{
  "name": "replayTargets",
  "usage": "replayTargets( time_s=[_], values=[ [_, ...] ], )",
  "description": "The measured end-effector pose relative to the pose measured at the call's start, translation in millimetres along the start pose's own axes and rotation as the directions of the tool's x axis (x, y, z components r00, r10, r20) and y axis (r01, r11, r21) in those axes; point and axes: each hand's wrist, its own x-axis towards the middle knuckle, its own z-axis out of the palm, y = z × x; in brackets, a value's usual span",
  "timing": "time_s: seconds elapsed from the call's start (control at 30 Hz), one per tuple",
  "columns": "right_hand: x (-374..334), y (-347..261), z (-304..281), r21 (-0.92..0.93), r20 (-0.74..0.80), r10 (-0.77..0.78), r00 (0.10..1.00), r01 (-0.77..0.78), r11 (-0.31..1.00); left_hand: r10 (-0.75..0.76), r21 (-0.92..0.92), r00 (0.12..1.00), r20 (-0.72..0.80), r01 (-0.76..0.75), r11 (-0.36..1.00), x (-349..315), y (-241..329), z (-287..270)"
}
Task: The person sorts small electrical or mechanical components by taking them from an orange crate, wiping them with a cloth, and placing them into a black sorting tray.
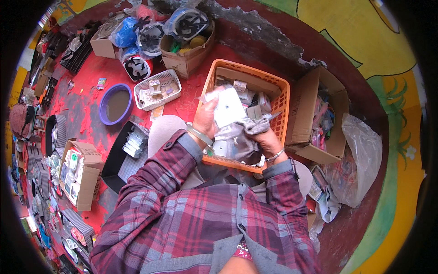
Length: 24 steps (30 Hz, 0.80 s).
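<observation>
The left hand, fingers closed on the left edge of a white box, holds it over an orange basket; the right hand grips a bunched grey cloth. This looks like wiping, which calls for a steady left grip. A purple basin, then a cardboard box, stand on the red floor.

- Red floor, its paint worn dark in patches.
- Dark red lower wall band, chipped and peeling to grey.
- Yellow upper wall painted with green plants and a white flower.
</observation>
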Motion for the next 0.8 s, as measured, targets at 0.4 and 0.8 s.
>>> replayTargets(
  time_s=[0.4, 0.8],
  values=[
    [-8, -2, 33, 0.625, 0.103, -0.213, 0.971, 0.103, 0.774, 0.560, 0.361, 0.828, -0.014, -0.518, 0.776, -9, 29, 31],
    [13, 9, 66, 0.585, -0.140, -0.260, 0.955, 0.292, 0.757, 0.369, 0.454, 0.858, 0.358, -0.505, 0.734, -31, -9, 30]
  ],
)
